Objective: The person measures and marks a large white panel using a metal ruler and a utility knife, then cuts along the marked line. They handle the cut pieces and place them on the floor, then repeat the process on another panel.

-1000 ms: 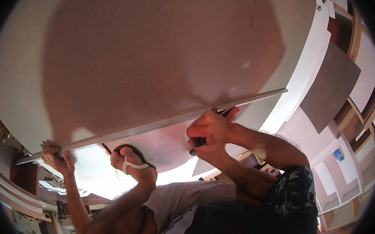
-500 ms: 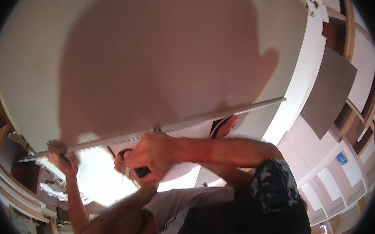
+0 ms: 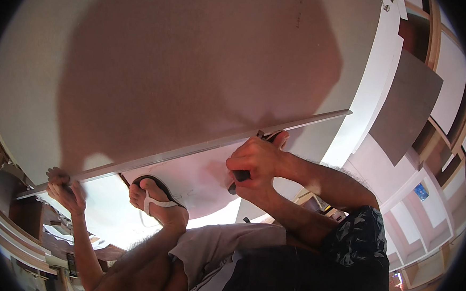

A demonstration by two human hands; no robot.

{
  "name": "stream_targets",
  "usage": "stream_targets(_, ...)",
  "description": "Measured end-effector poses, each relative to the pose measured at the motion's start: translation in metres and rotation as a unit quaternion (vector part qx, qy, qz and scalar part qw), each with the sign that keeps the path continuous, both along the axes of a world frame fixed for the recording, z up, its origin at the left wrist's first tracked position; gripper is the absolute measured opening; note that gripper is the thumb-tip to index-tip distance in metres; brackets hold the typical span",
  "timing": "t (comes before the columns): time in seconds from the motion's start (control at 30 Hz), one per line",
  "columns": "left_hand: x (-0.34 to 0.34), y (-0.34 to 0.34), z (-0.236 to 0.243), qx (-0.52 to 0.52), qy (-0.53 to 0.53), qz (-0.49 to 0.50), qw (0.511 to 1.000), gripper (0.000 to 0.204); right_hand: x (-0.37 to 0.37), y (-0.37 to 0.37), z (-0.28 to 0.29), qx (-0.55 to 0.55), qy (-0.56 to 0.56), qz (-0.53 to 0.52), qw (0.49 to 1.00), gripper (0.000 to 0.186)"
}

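Left hand (image 3: pixel 67 193) clasps one end of a grey straightedge (image 3: pixel 190 150) across a board (image 3: pixel 33 96); right hand (image 3: pixel 252 160) grips a black-handled tool (image 3: pixel 241 175).

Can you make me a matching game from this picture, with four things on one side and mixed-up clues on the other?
Things:
1. left hand
2. right hand
3. long bar
4. sandal on the left foot

Clues:
A. has a pale strap and a dark sole
B. is wrapped around a dark handle
C. is near the left end of something long
D. is thin and straight, and slants across the picture

Right pairs: 1-C, 2-B, 3-D, 4-A
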State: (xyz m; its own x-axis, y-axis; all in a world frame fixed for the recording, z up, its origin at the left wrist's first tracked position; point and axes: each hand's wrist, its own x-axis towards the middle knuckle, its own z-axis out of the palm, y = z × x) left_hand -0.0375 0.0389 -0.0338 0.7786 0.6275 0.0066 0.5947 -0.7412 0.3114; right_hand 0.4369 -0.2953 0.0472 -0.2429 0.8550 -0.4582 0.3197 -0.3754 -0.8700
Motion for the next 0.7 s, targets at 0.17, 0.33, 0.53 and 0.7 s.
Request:
stream_targets(0.17,-0.001,0.000,0.000,-0.008,0.009,0.004,1.000,0.041,-0.001,0.009,-0.006,0.001,-0.001,-0.023,1.000,0.025)
stream_targets(0.33,-0.003,-0.001,0.003,-0.020,0.009,0.010,1.000,0.041,-0.006,0.012,-0.014,-0.019,-0.013,-0.015,1.000,0.023)
stream_targets(0.53,0.008,-0.007,-0.003,-0.001,-0.006,0.030,1.000,0.041,-0.035,0.040,-0.026,-0.062,-0.085,-0.002,0.994,0.024)
stream_targets(0.7,0.000,-0.023,0.007,-0.005,0.004,0.031,0.999,0.038,-0.097,0.084,-0.012,0.066,0.048,-0.045,0.996,0.024)
